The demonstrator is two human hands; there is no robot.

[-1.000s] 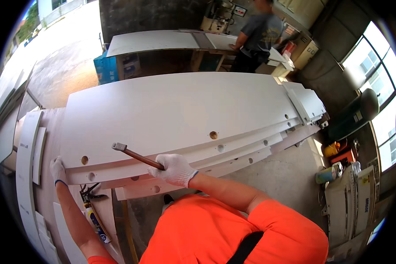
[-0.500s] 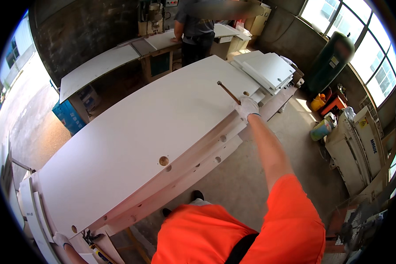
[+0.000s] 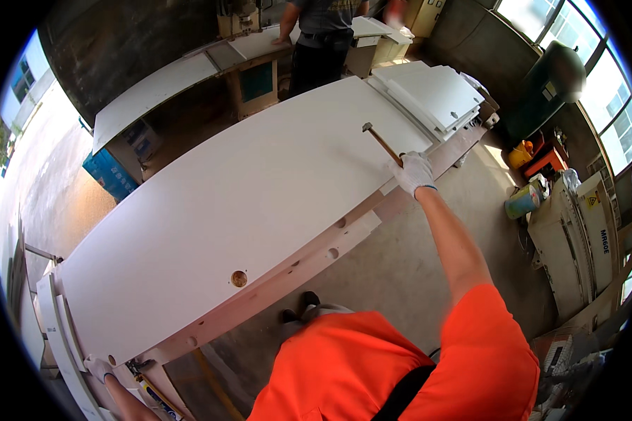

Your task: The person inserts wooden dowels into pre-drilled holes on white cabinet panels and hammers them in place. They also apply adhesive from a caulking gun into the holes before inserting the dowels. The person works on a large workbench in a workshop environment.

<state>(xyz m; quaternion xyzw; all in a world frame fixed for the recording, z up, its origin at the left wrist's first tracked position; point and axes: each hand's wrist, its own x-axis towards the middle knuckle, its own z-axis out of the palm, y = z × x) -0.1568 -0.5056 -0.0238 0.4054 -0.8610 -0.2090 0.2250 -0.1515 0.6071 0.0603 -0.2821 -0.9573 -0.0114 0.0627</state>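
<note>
A long white panel [image 3: 211,203] with round drilled holes lies on top of several similar panels in front of me. My right hand [image 3: 413,172], in a white glove, is closed round the wooden handle of a hammer [image 3: 383,144]; the head points away over the panel. This hand is at the panel's right near edge. At the far left end, my gloved left hand [image 3: 100,368] grips the panel's corner beside a small hole; its fingers are partly hidden. Close to it lies a black-headed tool with a yellow and blue handle [image 3: 158,398].
Smaller white boards [image 3: 435,95] are stacked beyond the panel's right end. Behind stands a long workbench [image 3: 154,95], where another person [image 3: 323,42] leans a hand. Narrow white strips [image 3: 60,337] stand at the left end. A large pale machine part [image 3: 576,238] stands at right.
The top panel has slid toward me over those below, covering more of their holes. Both my hands have moved slightly with it; the hammer stays in my right hand.
</note>
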